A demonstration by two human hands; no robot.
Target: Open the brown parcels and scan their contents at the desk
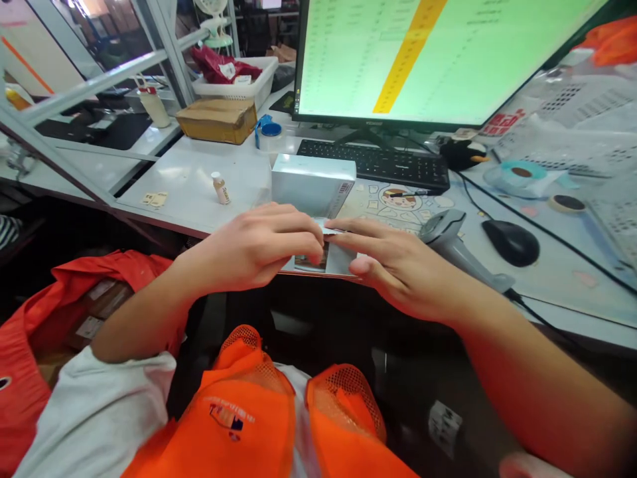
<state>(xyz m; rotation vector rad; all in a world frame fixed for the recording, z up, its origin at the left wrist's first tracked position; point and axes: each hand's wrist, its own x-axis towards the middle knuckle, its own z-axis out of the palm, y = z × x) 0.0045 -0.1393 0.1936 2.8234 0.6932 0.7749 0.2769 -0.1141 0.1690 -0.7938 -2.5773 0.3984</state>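
The grip of the left hand (256, 245) is lying curled, fingers bent downward, in this head-worn view; whether it is pinching anything, I cannot tell. The grip of the right hand (398, 262) is resting spread, fingers stretched out flat and thumb standing apart. Between the hands, a grey panel (341, 257) with a dark patch (309, 261) is lying at the front edge of the counter (194, 166); whether it is forming part of the pale box (303, 192) sitting just behind is unclear. Beyond the box, a black keyboard (378, 162) is lying below a bright monitor (348, 66). To the box's left, a small bottle (221, 188) is standing upright; to its right, a scanner (460, 252) is lying beside the right forearm (507, 345). Because the panel is sitting so near the edge, uneven downward pressure would be risking a slip off the counter. A forward push could be driving the box into the keyboard, and a careless sideways swing could be toppling the bottle or nudging the scanner.
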